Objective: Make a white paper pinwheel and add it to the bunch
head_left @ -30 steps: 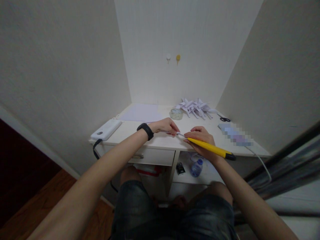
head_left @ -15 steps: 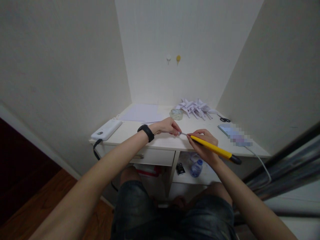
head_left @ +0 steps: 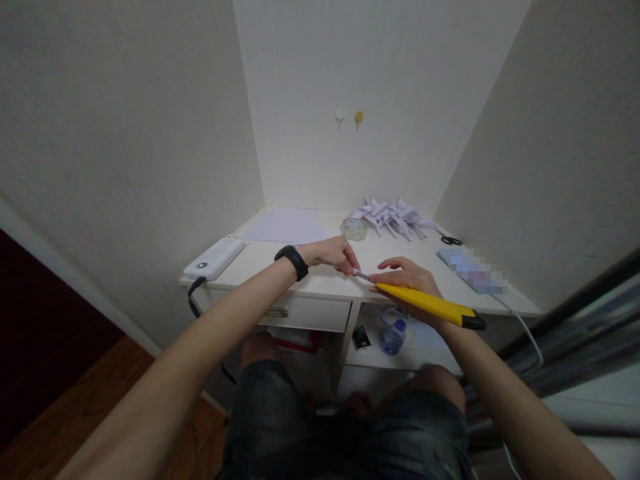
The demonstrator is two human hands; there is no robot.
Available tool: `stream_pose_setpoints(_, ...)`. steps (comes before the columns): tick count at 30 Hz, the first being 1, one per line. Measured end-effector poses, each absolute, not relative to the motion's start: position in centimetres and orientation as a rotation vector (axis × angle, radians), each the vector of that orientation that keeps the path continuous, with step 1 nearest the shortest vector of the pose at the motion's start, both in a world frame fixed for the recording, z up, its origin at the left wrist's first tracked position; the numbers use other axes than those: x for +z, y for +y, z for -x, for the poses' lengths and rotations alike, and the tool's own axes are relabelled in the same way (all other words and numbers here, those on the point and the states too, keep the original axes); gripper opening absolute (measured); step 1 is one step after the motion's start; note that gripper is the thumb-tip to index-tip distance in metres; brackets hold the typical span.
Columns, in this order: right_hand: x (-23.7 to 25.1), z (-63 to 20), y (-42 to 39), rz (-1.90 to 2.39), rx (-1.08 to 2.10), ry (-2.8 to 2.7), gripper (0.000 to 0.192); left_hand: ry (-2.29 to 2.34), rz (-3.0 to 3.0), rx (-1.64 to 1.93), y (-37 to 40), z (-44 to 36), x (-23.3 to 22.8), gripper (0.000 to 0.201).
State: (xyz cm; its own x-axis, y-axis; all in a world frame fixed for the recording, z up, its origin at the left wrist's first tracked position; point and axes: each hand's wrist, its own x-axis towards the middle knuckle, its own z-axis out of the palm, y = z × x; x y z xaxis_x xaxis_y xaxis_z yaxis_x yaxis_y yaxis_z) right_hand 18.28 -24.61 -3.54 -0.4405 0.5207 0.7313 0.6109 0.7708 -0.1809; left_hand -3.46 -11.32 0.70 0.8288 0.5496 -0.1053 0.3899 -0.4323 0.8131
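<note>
Yellow cutter on small white piece, at desk edge

Yellow utility knife (head_left: 431,304) gripped in R hand (head_left: 407,283), fingers wrapped round handle, blade end pointing toward L hand. L hand (head_left: 330,254) pinched shut on a small white piece (head_left: 358,273), too small to ID (paper strip or thin tube?). Knife tip meets that piece just between the two hands; hands close together but not touching. Both work over the near edge of the white desk (head_left: 320,283).

Step in hand, as judged: trimming/scoring the piece at the tip. Next move calls for a steady L pinch w/ fingertips clear of the blade line, and a short, controlled stroke; a slip would run toward L fingers.

Containers:
- Tape roll (head_left: 353,229) beyond the hands, toward back wall; nothing seen inside it.
- Open shelf under desk, below R hand: small water bottle (head_left: 393,336) w/ blue cap; contents can't tell.
- Drawer below L hand shut, contents hidden.

Other: pile of folded paper shapes (head_left: 390,215) beyond R hand; scissors (head_left: 449,239) and phone (head_left: 473,271) to the right of R hand; power bank (head_left: 214,259) w/ black cable left of L hand; paper sheet (head_left: 285,225) beyond L hand.
</note>
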Motion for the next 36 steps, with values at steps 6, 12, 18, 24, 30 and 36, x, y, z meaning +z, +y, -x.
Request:
stream_pose_setpoints(6, -2.9, -17.2, -25.3, 0.999, -0.255, -2.089, 0.016, 0.713, -2.035, 0.247, -12.2, 3.3, 1.2, 0.02)
stream_pose_setpoints(12, -3.5, -15.8, -25.8, 1.233, -0.365, -1.774, 0.029, 0.711, -2.027, 0.288, -12.4, 3.1, 1.3, 0.021)
stream_pose_setpoints(18, -3.0, -17.4, -25.1, 0.908, -0.125, -2.082, 0.016, 0.727, -2.029, 0.223, -12.0, 3.4, 1.4, 0.02)
stream_pose_setpoints(24, -3.4, -16.4, -25.4, 1.153, -0.329, -1.863, 0.021, 0.732, -1.998, 0.253, -12.3, 3.2, 1.4, 0.02)
stream_pose_setpoints(30, -3.5, -16.6, -25.3, 0.988, -0.219, -2.038, 0.018, 0.764, -1.992, 0.19, -12.2, 3.1, 1.3, 0.021)
stream_pose_setpoints(36, -3.0, -16.7, -25.4, 1.116, 0.014, -1.633, 0.024, 0.759, -1.942, 0.26, -11.7, 3.5, 0.9, 0.018)
